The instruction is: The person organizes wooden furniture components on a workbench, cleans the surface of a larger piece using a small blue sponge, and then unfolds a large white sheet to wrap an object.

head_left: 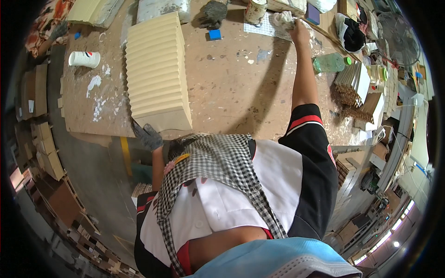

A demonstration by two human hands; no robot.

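A long cream block with a ridged top (155, 69) lies on the worktable (227, 92), left of centre. My left hand (149, 137), in a dark grey glove, rests at the block's near left corner. Its fingers are stretched out against the edge. Far out over the table reaches my bare right hand (300, 31). Its fingers are closed on a crumpled white cloth (283, 19), though the fingertips are partly hidden. Beside the cloth lie a white gridded sheet (259, 28) and a stained cup-shaped container (255, 11).
A small blue block (214, 34) and a dark lump (214, 13) lie beyond the ridged block. A white cup (84, 59) lies at left; a green bottle (330, 62) and stacked strips (352, 83) are at right. Another person's gloved hand (59, 30) shows at far left.
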